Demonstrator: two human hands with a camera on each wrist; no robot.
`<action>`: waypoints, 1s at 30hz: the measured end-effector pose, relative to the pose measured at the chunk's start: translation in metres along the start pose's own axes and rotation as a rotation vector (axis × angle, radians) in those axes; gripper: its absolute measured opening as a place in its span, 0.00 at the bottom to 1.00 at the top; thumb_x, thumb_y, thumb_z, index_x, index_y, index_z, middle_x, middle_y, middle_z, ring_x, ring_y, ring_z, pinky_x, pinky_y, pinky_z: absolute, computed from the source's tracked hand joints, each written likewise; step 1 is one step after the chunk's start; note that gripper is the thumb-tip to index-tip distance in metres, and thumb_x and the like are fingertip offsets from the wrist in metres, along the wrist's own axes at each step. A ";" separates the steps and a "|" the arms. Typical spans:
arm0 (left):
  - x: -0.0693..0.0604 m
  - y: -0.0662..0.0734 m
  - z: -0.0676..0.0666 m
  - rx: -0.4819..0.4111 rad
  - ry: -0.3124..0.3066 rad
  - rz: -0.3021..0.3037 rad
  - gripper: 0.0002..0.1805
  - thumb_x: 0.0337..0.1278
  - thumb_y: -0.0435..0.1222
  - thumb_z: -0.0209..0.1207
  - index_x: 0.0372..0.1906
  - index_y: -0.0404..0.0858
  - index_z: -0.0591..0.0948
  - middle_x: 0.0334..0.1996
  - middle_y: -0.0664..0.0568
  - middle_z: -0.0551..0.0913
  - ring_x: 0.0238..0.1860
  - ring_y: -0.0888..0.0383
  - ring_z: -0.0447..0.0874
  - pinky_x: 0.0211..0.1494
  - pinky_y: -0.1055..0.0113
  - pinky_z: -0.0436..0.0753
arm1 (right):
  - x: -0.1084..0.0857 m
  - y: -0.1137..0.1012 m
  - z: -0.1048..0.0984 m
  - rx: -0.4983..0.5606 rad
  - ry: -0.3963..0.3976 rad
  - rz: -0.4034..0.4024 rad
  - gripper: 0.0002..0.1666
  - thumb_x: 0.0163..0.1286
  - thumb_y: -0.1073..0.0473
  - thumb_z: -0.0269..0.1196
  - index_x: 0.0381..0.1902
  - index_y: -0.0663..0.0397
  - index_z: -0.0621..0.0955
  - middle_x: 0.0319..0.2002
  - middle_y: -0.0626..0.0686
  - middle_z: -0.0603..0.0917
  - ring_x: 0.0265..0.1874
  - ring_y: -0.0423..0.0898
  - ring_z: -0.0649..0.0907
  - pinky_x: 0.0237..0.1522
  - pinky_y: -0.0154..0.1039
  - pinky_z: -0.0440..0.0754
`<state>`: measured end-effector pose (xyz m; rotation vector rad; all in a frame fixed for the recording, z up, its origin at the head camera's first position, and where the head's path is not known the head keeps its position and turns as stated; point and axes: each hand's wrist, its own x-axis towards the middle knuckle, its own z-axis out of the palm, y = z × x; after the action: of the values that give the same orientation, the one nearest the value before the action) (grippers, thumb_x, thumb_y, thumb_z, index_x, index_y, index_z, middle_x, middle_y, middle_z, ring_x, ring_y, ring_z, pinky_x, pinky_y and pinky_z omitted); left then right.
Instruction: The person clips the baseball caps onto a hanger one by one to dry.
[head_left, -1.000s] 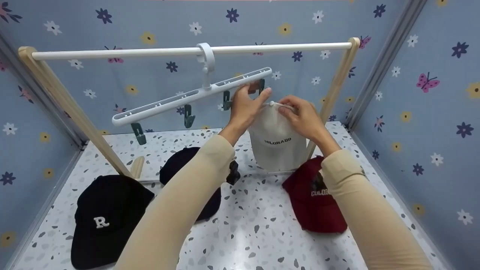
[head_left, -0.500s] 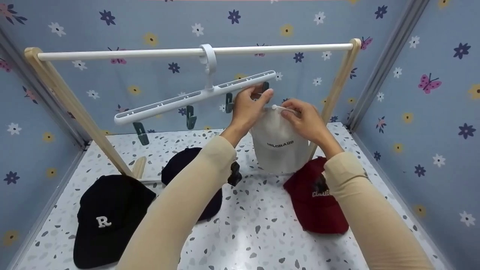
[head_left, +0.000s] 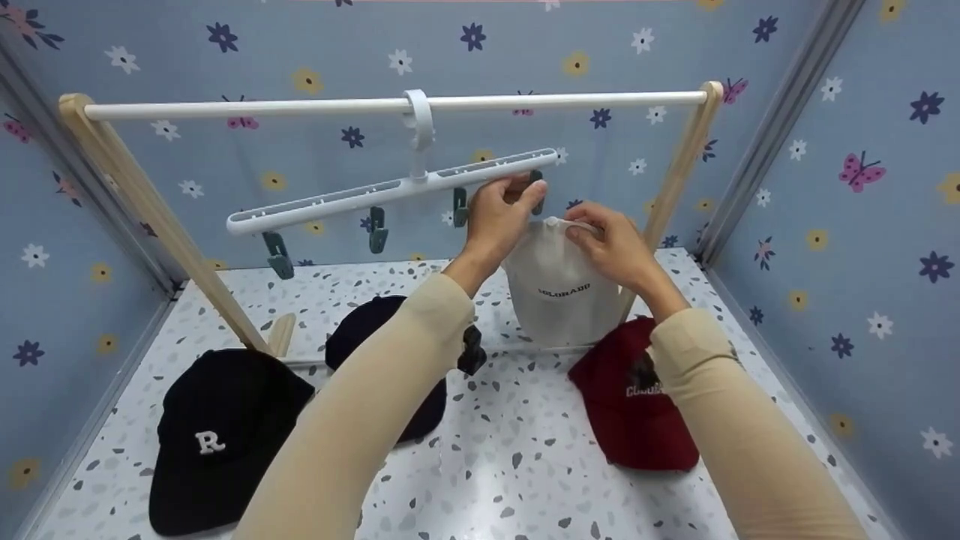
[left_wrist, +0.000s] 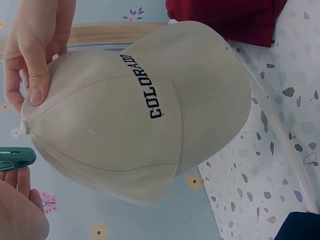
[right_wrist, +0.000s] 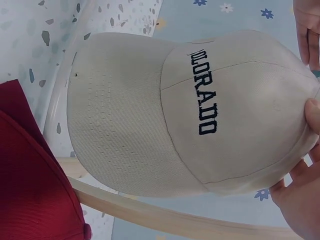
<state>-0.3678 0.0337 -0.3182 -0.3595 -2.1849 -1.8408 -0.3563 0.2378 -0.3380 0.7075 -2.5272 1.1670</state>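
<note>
Cream baseball cap (head_left: 559, 270) pinched by right hand (head_left: 619, 244), brim (head_left: 566, 322) toward six o'clock. At its eleven o'clock, green clip (head_left: 538, 204) pinched by left hand (head_left: 497, 217).

black cap (head_left: 236, 412), white R | dark cap (head_left: 361, 324), partly hidden | red cap (head_left: 628, 420), right | speckled tabletop (head_left: 502, 457) | flowered wall (head_left: 315, 45)

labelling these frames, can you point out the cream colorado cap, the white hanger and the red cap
Cream cap (left_wrist: 125, 119), left wrist view: front of the crown, beside the lettering.
White hanger (head_left: 418, 188), head view: middle of the bar, below the hook.
Red cap (head_left: 615, 377), head view: crown, left of the lettering.
</note>
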 end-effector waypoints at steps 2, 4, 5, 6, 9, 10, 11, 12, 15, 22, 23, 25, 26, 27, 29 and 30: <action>-0.001 0.000 0.000 0.000 0.007 -0.013 0.18 0.75 0.43 0.65 0.59 0.36 0.85 0.51 0.50 0.88 0.52 0.59 0.86 0.59 0.69 0.82 | 0.000 0.001 0.001 -0.002 -0.003 -0.002 0.10 0.80 0.63 0.63 0.54 0.60 0.85 0.52 0.60 0.88 0.55 0.55 0.85 0.64 0.54 0.79; -0.002 -0.001 -0.001 0.000 0.012 -0.026 0.19 0.75 0.43 0.65 0.60 0.36 0.85 0.51 0.50 0.88 0.52 0.59 0.86 0.59 0.69 0.82 | 0.000 0.001 0.001 -0.005 -0.003 -0.001 0.10 0.80 0.63 0.63 0.54 0.60 0.85 0.52 0.60 0.88 0.55 0.55 0.85 0.65 0.55 0.79; -0.002 -0.001 -0.001 0.000 0.013 -0.032 0.19 0.75 0.44 0.65 0.60 0.37 0.85 0.51 0.51 0.88 0.52 0.59 0.85 0.59 0.68 0.82 | 0.000 0.001 0.001 -0.004 -0.004 0.000 0.10 0.80 0.63 0.63 0.54 0.60 0.85 0.52 0.60 0.88 0.55 0.55 0.85 0.65 0.54 0.79; -0.002 -0.001 -0.001 -0.001 0.011 -0.037 0.19 0.75 0.43 0.65 0.60 0.37 0.85 0.51 0.50 0.88 0.52 0.59 0.85 0.59 0.68 0.82 | 0.000 0.001 0.001 -0.006 -0.004 0.001 0.10 0.80 0.62 0.63 0.54 0.60 0.85 0.52 0.60 0.88 0.54 0.55 0.85 0.65 0.54 0.78; -0.002 -0.002 -0.002 -0.005 0.006 -0.043 0.18 0.76 0.43 0.65 0.61 0.37 0.85 0.51 0.50 0.88 0.52 0.59 0.85 0.60 0.68 0.82 | -0.001 0.001 0.002 -0.009 -0.001 0.005 0.10 0.80 0.62 0.63 0.54 0.58 0.85 0.52 0.59 0.88 0.54 0.54 0.84 0.65 0.55 0.78; -0.002 -0.002 -0.003 -0.005 0.005 -0.044 0.18 0.76 0.43 0.64 0.60 0.38 0.85 0.51 0.51 0.88 0.52 0.59 0.85 0.60 0.67 0.82 | -0.001 0.000 0.002 -0.007 0.000 0.006 0.10 0.80 0.62 0.63 0.54 0.58 0.85 0.52 0.59 0.88 0.54 0.54 0.84 0.65 0.55 0.78; -0.002 -0.002 -0.003 -0.005 0.005 -0.044 0.17 0.76 0.43 0.64 0.60 0.38 0.85 0.51 0.51 0.88 0.52 0.59 0.84 0.60 0.67 0.82 | -0.001 0.000 0.002 -0.004 0.000 0.006 0.10 0.80 0.62 0.63 0.54 0.58 0.85 0.52 0.59 0.88 0.54 0.54 0.84 0.65 0.55 0.78; -0.002 -0.002 -0.003 -0.006 0.004 -0.043 0.17 0.76 0.43 0.64 0.59 0.38 0.86 0.51 0.50 0.88 0.52 0.59 0.84 0.60 0.67 0.82 | 0.000 0.001 0.003 0.000 -0.001 0.006 0.10 0.81 0.62 0.63 0.54 0.58 0.85 0.52 0.58 0.87 0.54 0.54 0.84 0.65 0.55 0.78; -0.003 -0.002 -0.004 -0.018 0.005 -0.044 0.16 0.77 0.43 0.64 0.59 0.38 0.86 0.50 0.50 0.88 0.52 0.59 0.85 0.60 0.68 0.82 | 0.000 0.002 0.004 0.013 -0.004 0.006 0.10 0.81 0.62 0.62 0.54 0.57 0.86 0.53 0.58 0.87 0.56 0.54 0.83 0.66 0.56 0.77; -0.006 -0.002 -0.006 -0.062 0.005 -0.062 0.15 0.77 0.43 0.63 0.58 0.39 0.85 0.51 0.51 0.87 0.52 0.59 0.84 0.61 0.67 0.82 | -0.001 0.001 0.005 0.026 -0.013 0.019 0.10 0.81 0.61 0.62 0.54 0.57 0.86 0.53 0.58 0.87 0.57 0.53 0.83 0.68 0.57 0.77; -0.005 -0.003 -0.007 -0.062 0.005 -0.061 0.15 0.77 0.43 0.63 0.57 0.39 0.86 0.50 0.51 0.87 0.52 0.59 0.84 0.60 0.67 0.81 | -0.001 0.001 0.005 0.032 -0.012 0.016 0.10 0.81 0.62 0.62 0.54 0.58 0.86 0.53 0.58 0.87 0.57 0.54 0.83 0.68 0.57 0.77; -0.005 -0.004 -0.008 -0.056 0.003 -0.064 0.15 0.77 0.44 0.63 0.56 0.39 0.87 0.49 0.51 0.87 0.51 0.59 0.84 0.59 0.67 0.81 | -0.001 0.001 0.005 0.036 -0.008 0.011 0.10 0.81 0.62 0.63 0.54 0.58 0.86 0.53 0.59 0.87 0.57 0.54 0.83 0.67 0.56 0.77; -0.005 -0.005 -0.009 -0.053 0.000 -0.066 0.15 0.77 0.44 0.63 0.56 0.39 0.87 0.49 0.51 0.87 0.51 0.59 0.84 0.58 0.66 0.81 | -0.001 0.001 0.006 0.037 -0.006 0.009 0.10 0.80 0.63 0.63 0.53 0.59 0.86 0.52 0.59 0.87 0.57 0.54 0.83 0.67 0.56 0.77; -0.005 -0.005 -0.009 -0.051 -0.003 -0.069 0.15 0.77 0.45 0.63 0.56 0.39 0.87 0.49 0.51 0.87 0.51 0.59 0.84 0.58 0.66 0.81 | -0.001 0.002 0.006 0.040 -0.004 0.005 0.09 0.80 0.63 0.63 0.53 0.59 0.86 0.52 0.59 0.87 0.57 0.53 0.83 0.67 0.55 0.76; -0.006 -0.006 -0.010 -0.054 -0.007 -0.078 0.15 0.77 0.45 0.63 0.55 0.40 0.87 0.49 0.51 0.87 0.51 0.59 0.84 0.58 0.66 0.81 | -0.002 0.002 0.007 0.048 -0.003 -0.001 0.09 0.80 0.64 0.63 0.53 0.60 0.86 0.52 0.59 0.87 0.57 0.53 0.83 0.67 0.55 0.76; -0.006 -0.007 -0.010 -0.057 -0.010 -0.081 0.15 0.77 0.45 0.63 0.55 0.40 0.87 0.49 0.51 0.87 0.51 0.59 0.84 0.57 0.66 0.81 | -0.002 0.002 0.007 0.048 -0.003 -0.002 0.09 0.80 0.64 0.63 0.53 0.60 0.86 0.52 0.59 0.87 0.57 0.53 0.83 0.67 0.55 0.76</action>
<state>-0.3637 0.0221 -0.3249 -0.2959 -2.1872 -1.9512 -0.3563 0.2342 -0.3447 0.7229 -2.5080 1.2303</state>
